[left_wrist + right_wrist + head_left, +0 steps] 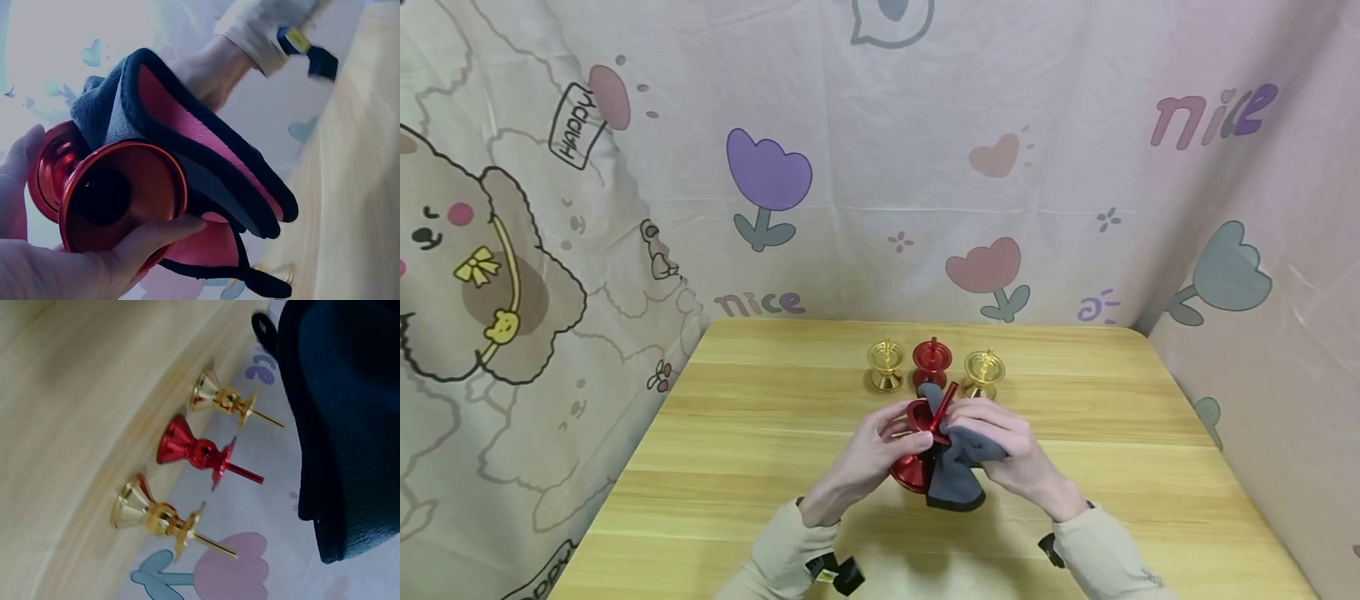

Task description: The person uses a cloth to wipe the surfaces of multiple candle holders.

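My left hand (878,448) grips a red metal candle holder (912,473) with a flared base and a thin central rod. The holder is tilted above the table, and the left wrist view looks into its hollow base (150,169), with my thumb along the rim. A grey cloth (957,482) with black edging and a pink side (206,147) hangs from my right hand (1009,443), whose fingers pinch it against the holder by the rod. Folds of cloth hide part of the holder. In the right wrist view the cloth (350,437) fills the right side, hiding the fingers.
Behind my hands, a gold candle holder (886,357), a red one (932,357) and another gold one (984,367) stand upright in a row on the wooden table (760,433). A patterned curtain (880,167) hangs beyond the table's back edge.
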The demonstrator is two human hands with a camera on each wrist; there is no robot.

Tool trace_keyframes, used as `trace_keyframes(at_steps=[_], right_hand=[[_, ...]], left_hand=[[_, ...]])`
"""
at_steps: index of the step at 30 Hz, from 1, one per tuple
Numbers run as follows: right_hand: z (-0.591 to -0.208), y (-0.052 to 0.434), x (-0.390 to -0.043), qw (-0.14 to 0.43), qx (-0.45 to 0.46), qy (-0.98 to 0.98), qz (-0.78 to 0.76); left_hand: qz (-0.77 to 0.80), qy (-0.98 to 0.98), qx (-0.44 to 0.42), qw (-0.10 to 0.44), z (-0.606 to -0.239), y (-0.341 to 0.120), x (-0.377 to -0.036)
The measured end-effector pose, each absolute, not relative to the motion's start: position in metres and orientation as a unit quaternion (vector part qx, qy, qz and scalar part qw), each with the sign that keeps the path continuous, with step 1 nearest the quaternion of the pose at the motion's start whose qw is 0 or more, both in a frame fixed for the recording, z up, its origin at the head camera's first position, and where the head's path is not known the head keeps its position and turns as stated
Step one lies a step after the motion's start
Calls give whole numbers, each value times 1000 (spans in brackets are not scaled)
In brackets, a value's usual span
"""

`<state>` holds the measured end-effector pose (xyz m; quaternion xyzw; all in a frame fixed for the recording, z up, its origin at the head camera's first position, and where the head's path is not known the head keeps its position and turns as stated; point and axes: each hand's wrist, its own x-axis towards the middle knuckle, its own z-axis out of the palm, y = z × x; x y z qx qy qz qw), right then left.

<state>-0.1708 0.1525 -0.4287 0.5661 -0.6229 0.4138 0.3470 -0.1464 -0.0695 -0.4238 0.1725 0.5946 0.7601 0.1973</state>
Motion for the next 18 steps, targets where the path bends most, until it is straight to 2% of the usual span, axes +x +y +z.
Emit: trace_keyframes(at_steps=[2, 5, 10, 13, 18], right_hand=[[-430, 150, -171, 367, 552, -624, 413], [-431, 149, -171, 397, 536, -617, 418], [-429, 151, -171, 417, 518, -612, 428], [-427, 152, -170, 417, 511, -615, 431], [-424, 151, -168, 416, 510, -615, 433]], left_hand=[[736, 626, 182, 182, -423, -70, -144], [681, 690, 212, 126, -421, -69, -138], [569, 784, 247, -27, -423, -70, -125], [494, 818, 278, -100, -425, -71, -122], [435, 831, 313, -148, -427, -70, -120]])
